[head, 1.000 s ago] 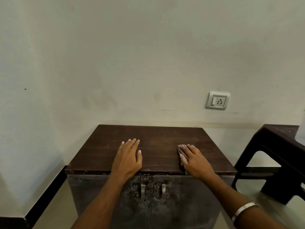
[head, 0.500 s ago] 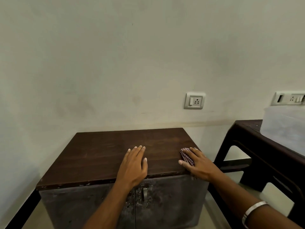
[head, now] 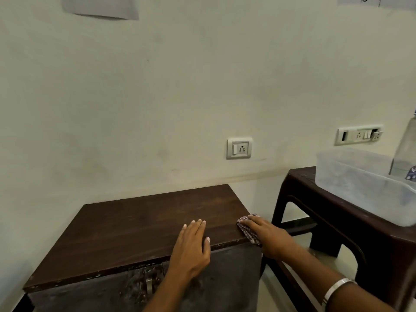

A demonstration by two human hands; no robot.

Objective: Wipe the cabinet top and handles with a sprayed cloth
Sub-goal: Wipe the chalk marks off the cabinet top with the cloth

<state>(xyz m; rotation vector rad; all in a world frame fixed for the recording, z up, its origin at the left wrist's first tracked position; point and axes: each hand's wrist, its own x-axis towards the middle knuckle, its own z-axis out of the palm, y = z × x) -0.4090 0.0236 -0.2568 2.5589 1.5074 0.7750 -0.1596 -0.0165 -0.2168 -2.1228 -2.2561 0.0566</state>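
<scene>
My right hand (head: 269,237) presses the checked cloth (head: 247,230) flat-fingered onto the cabinet top (head: 139,230) at its right edge; my left hand (head: 191,248) rests released beside it. A translucent tub (head: 360,190) on the bench (head: 337,212) holds a bottle (head: 405,154).

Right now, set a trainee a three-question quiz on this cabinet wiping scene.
1. True or false: the left hand lies flat on the dark brown wooden cabinet top.
2. Where is the small checked cloth? A) centre of the top B) right front corner of the top, under the right hand C) in the translucent plastic tub
3. Fill in: the tub stands on a dark ____ to the right of the cabinet.

Key: 1 true; 2 B; 3 table
</scene>
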